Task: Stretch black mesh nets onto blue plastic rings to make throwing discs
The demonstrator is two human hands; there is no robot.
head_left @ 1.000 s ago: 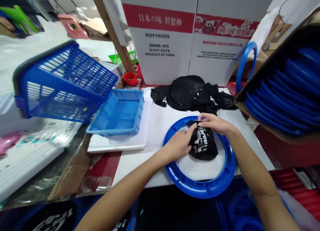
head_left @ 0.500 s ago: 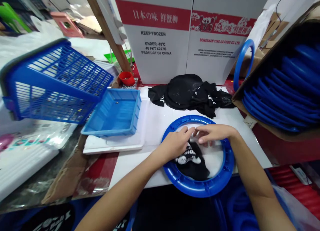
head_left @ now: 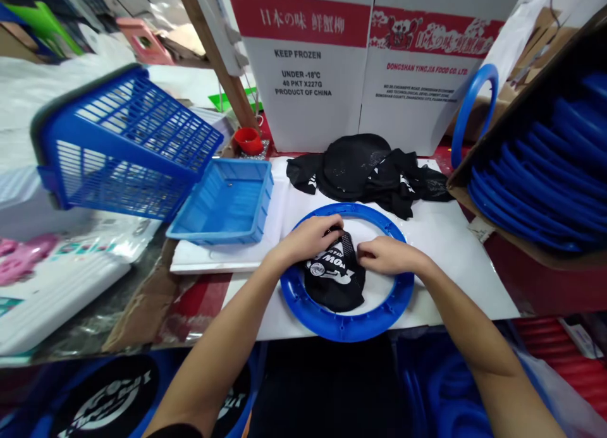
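Observation:
A blue plastic ring (head_left: 342,329) lies flat near the front edge of the white work surface. Within it is a crumpled black mesh cloth (head_left: 334,286) with white print, lying toward the ring's left side. My left hand (head_left: 315,237) reaches over the ring's upper left and pinches the cloth's top edge. On the other side, my right hand (head_left: 386,255) is closed, its fingertips at the cloth's right edge and its wrist over the ring's right rim. The fingers partly hide what they grip. Behind the ring lies a pile of similar black cloths (head_left: 355,169).
A shallow blue tray (head_left: 222,204) and a tilted blue basket (head_left: 128,141) stand at left. On the right, a cardboard box (head_left: 526,245) holds several blue rings (head_left: 531,198). White printed cartons (head_left: 308,119) rise behind, beside a small red cup (head_left: 248,141).
The ring and cloth have shifted left. My hands have moved apart, the left one leftward along with the cloth. My right hand's fingers have curled closed by the cloth's edge.

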